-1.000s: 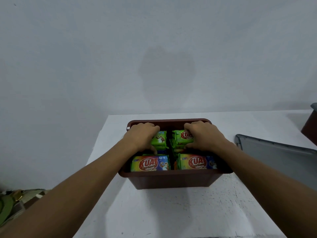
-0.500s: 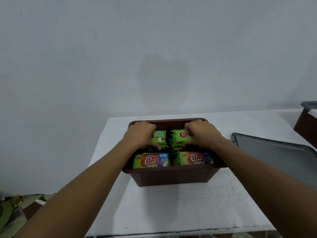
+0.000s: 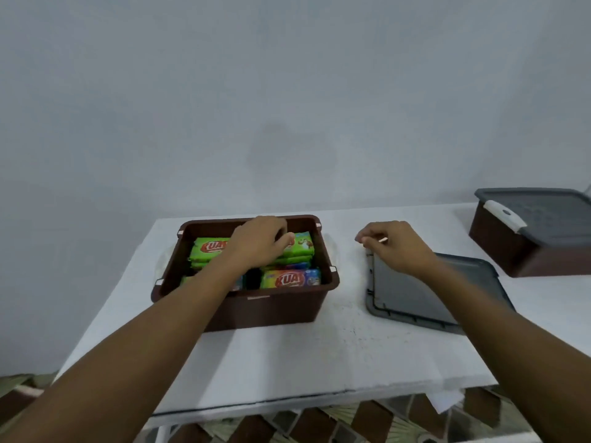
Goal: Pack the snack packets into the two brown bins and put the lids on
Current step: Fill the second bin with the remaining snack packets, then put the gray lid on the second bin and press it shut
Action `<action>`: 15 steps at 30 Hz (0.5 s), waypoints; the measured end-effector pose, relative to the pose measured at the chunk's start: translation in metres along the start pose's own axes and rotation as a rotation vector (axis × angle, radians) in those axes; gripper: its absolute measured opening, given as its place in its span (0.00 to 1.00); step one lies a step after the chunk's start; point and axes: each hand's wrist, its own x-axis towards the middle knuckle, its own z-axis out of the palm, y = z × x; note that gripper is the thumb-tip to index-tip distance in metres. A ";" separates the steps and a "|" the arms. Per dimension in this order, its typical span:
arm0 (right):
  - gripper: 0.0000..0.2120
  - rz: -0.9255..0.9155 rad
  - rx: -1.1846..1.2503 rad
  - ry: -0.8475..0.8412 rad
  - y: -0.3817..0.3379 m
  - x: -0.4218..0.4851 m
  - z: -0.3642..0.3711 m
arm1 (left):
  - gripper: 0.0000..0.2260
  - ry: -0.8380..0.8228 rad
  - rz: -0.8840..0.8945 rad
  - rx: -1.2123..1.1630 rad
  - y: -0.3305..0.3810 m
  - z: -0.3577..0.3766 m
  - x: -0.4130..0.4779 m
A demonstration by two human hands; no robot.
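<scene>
A white table [image 3: 319,356] bears an open brown plastic bin [image 3: 271,310], with a flat grey lid [image 3: 412,292] just beside it. Colourful snack packets [image 3: 289,279] fill the bin. The left hand [image 3: 259,244] rests bent-fingered on them and the right hand [image 3: 393,247] curls over the lid's corner; neither grip can be told.

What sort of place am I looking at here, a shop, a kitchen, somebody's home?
Hard to say; likely a plain room at home or a small workroom: a bare pale wall, a white table over patterned floor tiles, and a brown bin of snack packets.
</scene>
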 end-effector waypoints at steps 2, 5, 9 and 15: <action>0.07 0.086 -0.062 0.017 0.037 -0.025 -0.023 | 0.11 0.076 0.084 -0.088 0.037 0.006 0.008; 0.06 0.314 -0.152 0.007 0.097 -0.063 -0.049 | 0.09 0.156 0.235 -0.169 0.104 0.021 0.017; 0.19 0.531 -0.317 -0.087 0.160 -0.108 -0.063 | 0.16 -0.020 0.169 0.044 0.183 0.061 0.022; 0.34 0.718 -0.165 -0.155 0.188 -0.145 -0.072 | 0.28 -0.452 -0.266 -0.118 0.211 0.125 0.022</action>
